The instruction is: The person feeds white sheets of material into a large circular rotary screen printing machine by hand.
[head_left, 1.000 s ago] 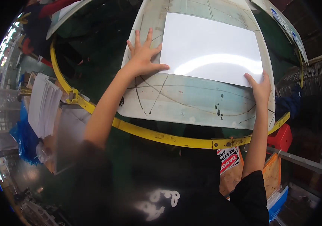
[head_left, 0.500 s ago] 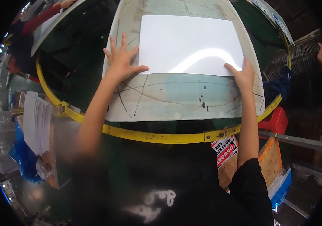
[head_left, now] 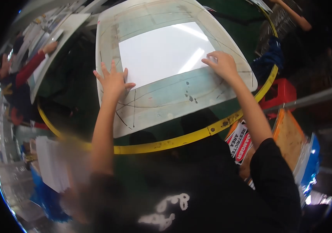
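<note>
A glossy white sheet (head_left: 164, 52) lies flat on a pale board (head_left: 166, 112) with rounded corners, scribbled lines and dark spots. At the sheet's lower left corner, my left hand (head_left: 114, 82) rests with its fingers spread, its thumb touching the near edge. My right hand (head_left: 222, 65) is at the right edge of the sheet, fingers bent and thumb apart, with nothing visible held. Light reflects in bands on the sheet's right part.
A yellow curved rail (head_left: 166, 143) runs around the near side. Right: a red stool (head_left: 284, 92), an orange-edged panel (head_left: 288, 134) and a danger sign (head_left: 243, 146). Left: stacked white sheets (head_left: 51, 165) and a person in red sleeves (head_left: 32, 70). Another person's arm (head_left: 296, 16) is top right.
The view has turned, so board and sheet appear tilted. My right hand has lifted slightly and its fingers have bent; my left hand stays spread at the sheet's corner.
</note>
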The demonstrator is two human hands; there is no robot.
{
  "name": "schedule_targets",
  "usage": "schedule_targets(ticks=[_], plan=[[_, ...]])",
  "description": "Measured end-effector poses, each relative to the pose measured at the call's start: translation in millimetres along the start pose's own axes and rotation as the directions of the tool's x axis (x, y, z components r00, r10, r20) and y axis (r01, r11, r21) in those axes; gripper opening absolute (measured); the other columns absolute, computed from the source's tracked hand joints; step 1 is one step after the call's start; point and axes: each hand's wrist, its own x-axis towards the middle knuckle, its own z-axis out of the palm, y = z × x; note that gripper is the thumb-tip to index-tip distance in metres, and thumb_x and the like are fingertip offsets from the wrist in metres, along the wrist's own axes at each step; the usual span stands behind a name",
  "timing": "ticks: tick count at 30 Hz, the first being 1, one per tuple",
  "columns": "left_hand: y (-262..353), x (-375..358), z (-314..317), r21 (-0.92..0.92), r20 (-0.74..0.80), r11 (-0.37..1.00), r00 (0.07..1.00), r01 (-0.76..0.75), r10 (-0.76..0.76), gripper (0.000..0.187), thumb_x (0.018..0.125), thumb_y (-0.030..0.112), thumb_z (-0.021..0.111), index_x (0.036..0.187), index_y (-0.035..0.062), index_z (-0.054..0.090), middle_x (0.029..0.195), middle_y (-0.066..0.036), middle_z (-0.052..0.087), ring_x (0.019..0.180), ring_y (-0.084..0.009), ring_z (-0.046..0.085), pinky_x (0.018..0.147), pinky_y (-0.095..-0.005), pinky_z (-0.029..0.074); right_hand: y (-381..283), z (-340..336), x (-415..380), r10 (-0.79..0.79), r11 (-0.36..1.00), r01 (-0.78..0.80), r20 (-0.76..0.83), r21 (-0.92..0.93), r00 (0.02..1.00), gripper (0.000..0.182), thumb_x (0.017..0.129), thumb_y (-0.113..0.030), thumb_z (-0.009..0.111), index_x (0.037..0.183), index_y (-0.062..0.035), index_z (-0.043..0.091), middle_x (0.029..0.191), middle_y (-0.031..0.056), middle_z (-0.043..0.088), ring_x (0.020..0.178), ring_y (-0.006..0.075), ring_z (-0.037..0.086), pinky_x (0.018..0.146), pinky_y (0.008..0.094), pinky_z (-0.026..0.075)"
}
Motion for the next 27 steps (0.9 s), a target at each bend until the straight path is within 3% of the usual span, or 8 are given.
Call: schedule_targets(ticks=[5, 6, 7, 10, 14, 16, 19, 27], plan=[[-3.9, 23.7, -6.1, 0.071, 0.149, 0.991, 0.984, -0.112, 0.1, 0.067, 0.06, 0.056, 0.072, 0.12, 0.0273, 0.058, 0.14, -0.015, 0.034, 0.129, -0.0472, 0.023, 0.096, -0.0736, 0.009, 10.5, -55.3, -122.3, -0.147, 0.989, 0.138, -0.219, -0.057, 0.965, 0.039, 0.08, -0.033, 0.064, 0.11, -0.0073, 0.06, 0.103, 0.0128, 0.062, 0.098, 0.0291, 0.057, 0.098, 0.042, 0.036], [-8.3, 19.5, -5.3, -0.024, 0.166, 0.998, 0.984, -0.061, 0.064, 0.068, 0.063, 0.058, 0.07, 0.122, 0.0276, 0.057, 0.144, -0.014, 0.031, 0.132, -0.0392, 0.026, 0.102, -0.0628, 0.014, 10.8, -68.3, -160.9, -0.178, 0.977, 0.144, -0.232, -0.156, 0.956, 0.04, 0.08, -0.031, 0.064, 0.111, -0.0076, 0.058, 0.104, 0.0131, 0.062, 0.1, 0.0294, 0.057, 0.1, 0.044, 0.034], [-41.7, 39.5, 34.6, -0.284, 0.088, 0.949, 0.982, -0.136, 0.167, 0.065, 0.067, 0.055, 0.068, 0.124, 0.0263, 0.056, 0.141, -0.018, 0.035, 0.129, -0.0359, 0.033, 0.105, -0.0509, 0.02, 12.3, -76.2, -198.3, -0.102, 0.991, 0.079, -0.219, -0.112, 0.97, 0.041, 0.077, -0.03, 0.067, 0.109, -0.0071, 0.058, 0.105, 0.0133, 0.061, 0.102, 0.0292, 0.056, 0.1, 0.0436, 0.034], [-50.4, 26.3, 61.7, -0.388, -0.129, 0.921, 0.991, -0.027, -0.026, 0.052, 0.077, 0.051, 0.061, 0.124, 0.0296, 0.055, 0.14, -0.011, 0.039, 0.129, -0.0337, 0.035, 0.101, -0.0623, 0.007, 47.3, -80.5, -316.6, 0.272, 0.942, -0.296, -0.157, -0.158, 0.949, 0.049, 0.072, -0.028, 0.071, 0.113, -0.0057, 0.055, 0.112, 0.0148, 0.057, 0.107, 0.0313, 0.052, 0.101, 0.0439, 0.034], [-2.1, -34.7, 23.3, -0.147, -0.746, 0.989, 0.658, -0.016, -0.1, 0.032, 0.087, 0.04, 0.055, 0.116, 0.0289, 0.062, 0.132, -0.005, 0.049, 0.13, -0.038, 0.031, 0.097, -0.0711, -0.002, 78.6, -78.7, -442.4, 0.695, 0.695, -0.703, -0.113, -0.152, 0.711, 0.053, 0.071, -0.024, 0.071, 0.116, -0.0038, 0.052, 0.12, 0.0167, 0.053, 0.112, 0.0336, 0.049, 0.099, 0.0431, 0.035], [58.2, -98.9, -34.7, -0.207, -0.921, 0.837, 0.389, -0.506, 0.007, 0.026, 0.089, 0.03, 0.056, 0.111, 0.0205, 0.066, 0.129, -0.006, 0.053, 0.13, -0.0372, 0.032, 0.102, -0.0655, 0.003, 78.7, -72.3, -474.9, 0.707, 0.665, -0.723, -0.151, -0.189, 0.691, 0.053, 0.071, -0.022, 0.072, 0.116, -0.003, 0.052, 0.121, 0.0172, 0.052, 0.112, 0.0342, 0.048, 0.097, 0.0425, 0.037], [99.0, -157.3, -55.9, -0.055, -0.944, 0.841, 0.301, -0.539, 0.132, 0.024, 0.088, 0.021, 0.057, 0.109, 0.0128, 0.066, 0.129, -0.007, 0.052, 0.131, -0.0368, 0.032, 0.106, -0.0595, 0.011, 85.5, -64.2, -477.9, 0.587, 0.746, -0.649, -0.312, -0.15, 0.747, 0.05, 0.069, -0.018, 0.072, 0.113, -0.0023, 0.054, 0.114, 0.0157, 0.054, 0.105, 0.0341, 0.051, 0.09, 0.0402, 0.041], [127.2, -200.2, -32.3, -0.174, -0.941, 0.653, 0.32, -0.737, 0.111, 0.023, 0.087, 0.01, 0.054, 0.107, 0.0104, 0.067, 0.129, -0.009, 0.052, 0.131, -0.0336, 0.032, 0.108, -0.0513, 0.019, 88.3, -85.8, -469.1, 0.683, 0.688, -0.715, -0.219, -0.126, 0.696, 0.038, 0.064, -0.017, 0.076, 0.097, -0.0028, 0.061, 0.098, 0.011, 0.057, 0.094, 0.0308, 0.054, 0.082, 0.0374, 0.044]])
